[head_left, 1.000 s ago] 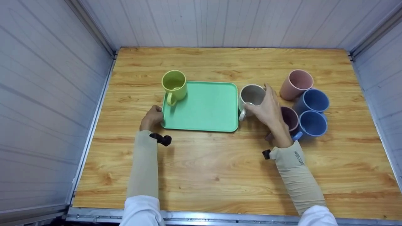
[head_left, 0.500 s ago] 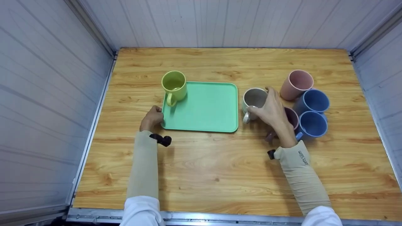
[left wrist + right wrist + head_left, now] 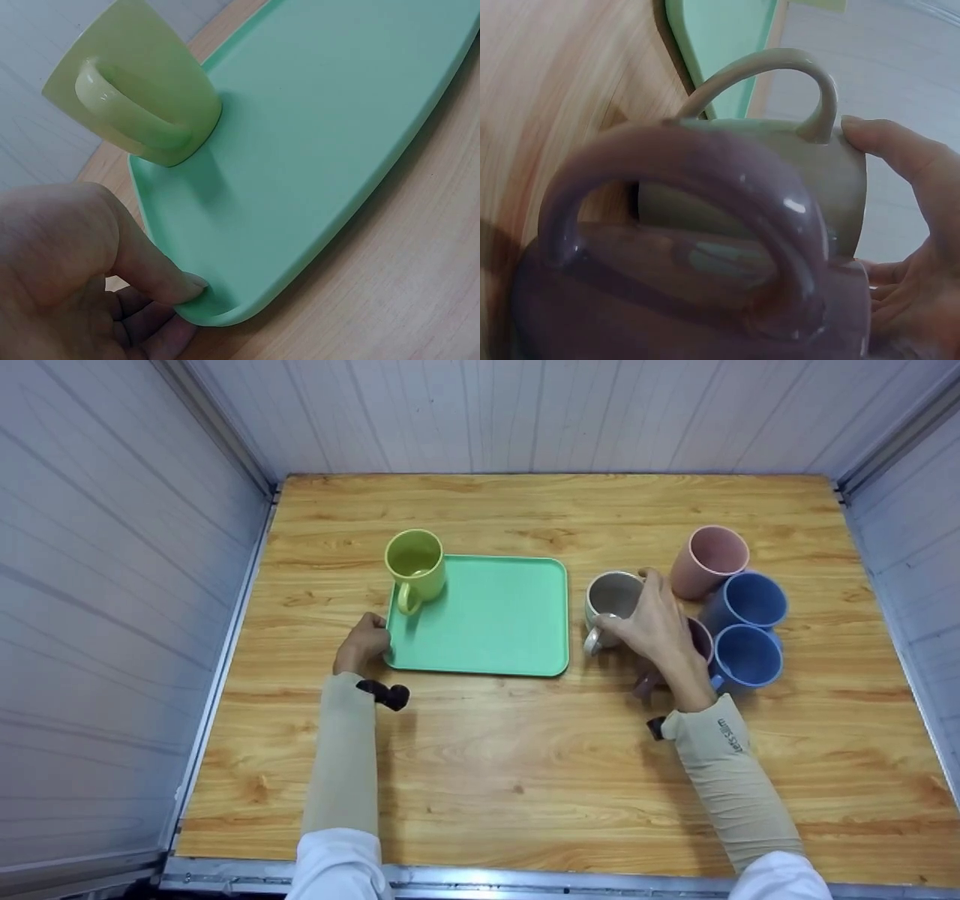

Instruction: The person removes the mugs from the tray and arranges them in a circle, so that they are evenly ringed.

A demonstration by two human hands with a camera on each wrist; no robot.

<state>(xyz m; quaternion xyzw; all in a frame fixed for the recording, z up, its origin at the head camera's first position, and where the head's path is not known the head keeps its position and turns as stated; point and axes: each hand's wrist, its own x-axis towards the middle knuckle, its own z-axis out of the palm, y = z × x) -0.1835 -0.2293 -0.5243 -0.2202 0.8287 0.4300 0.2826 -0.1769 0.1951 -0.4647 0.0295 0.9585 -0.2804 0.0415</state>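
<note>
A green tray (image 3: 495, 619) lies flat on the table, and my left hand (image 3: 362, 643) pinches its near left corner, thumb on top and fingers at the rim, as the left wrist view shows. On the tray's far left corner stands a yellow mug (image 3: 142, 82), upright, handle toward me. Just right of the tray is a grey-white mug (image 3: 613, 596); my right hand (image 3: 660, 622) grips it by the rim, with thumb and fingers on opposite sides. Under that hand, partly hidden, a purple mug (image 3: 690, 300) stands close beside the grey-white one.
To the right, a pink mug (image 3: 709, 562) and two blue mugs, one far (image 3: 754, 600) and one near (image 3: 748, 656), cluster with the purple one. White panel walls (image 3: 465, 416) enclose the wooden table (image 3: 480, 780) at the back and sides.
My right hand and the grey-white mug have shifted right and slightly toward me, away from the tray's edge and up to the purple mug. The left hand, tray and yellow mug stay put.
</note>
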